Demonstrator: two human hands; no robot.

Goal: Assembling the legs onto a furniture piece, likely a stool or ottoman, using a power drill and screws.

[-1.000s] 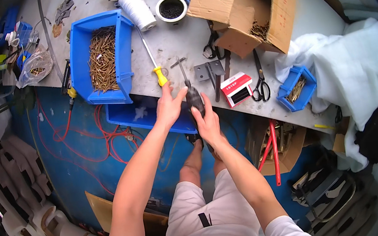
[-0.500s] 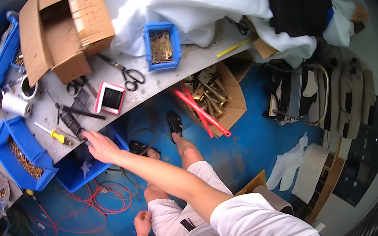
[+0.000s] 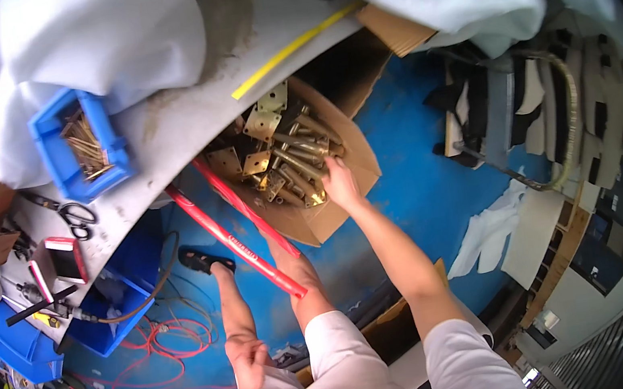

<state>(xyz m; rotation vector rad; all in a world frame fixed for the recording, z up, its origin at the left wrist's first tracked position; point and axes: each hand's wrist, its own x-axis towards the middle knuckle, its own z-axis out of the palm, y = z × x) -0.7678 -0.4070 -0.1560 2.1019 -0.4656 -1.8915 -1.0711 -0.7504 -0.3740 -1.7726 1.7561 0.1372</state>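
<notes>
My right hand (image 3: 340, 183) reaches to the right side of an open cardboard box (image 3: 355, 147). Its fingers are apart, with the tips at the ends of brass-coloured metal legs (image 3: 297, 154) lying in the box. Square metal plates with holes (image 3: 263, 124) lie among the legs. My left hand (image 3: 250, 365) is held over my knee, its fingers curled together; whatever they may hold is hidden. Two red bars (image 3: 242, 242) stick out from the box's left side toward my legs.
On the bench (image 3: 158, 149) are a blue bin of screws (image 3: 80, 146), scissors (image 3: 77, 219), white cloth (image 3: 100, 41) and a yellow strip (image 3: 296, 48). Blue bins (image 3: 21, 342) and a red hose (image 3: 159, 341) lie at left. A metal-framed rack (image 3: 561, 122) stands at right.
My right hand has left the black power tool on the bench and moved right to the cardboard box. The view has swung right. My left hand stays near my knee, fingers still curled.
</notes>
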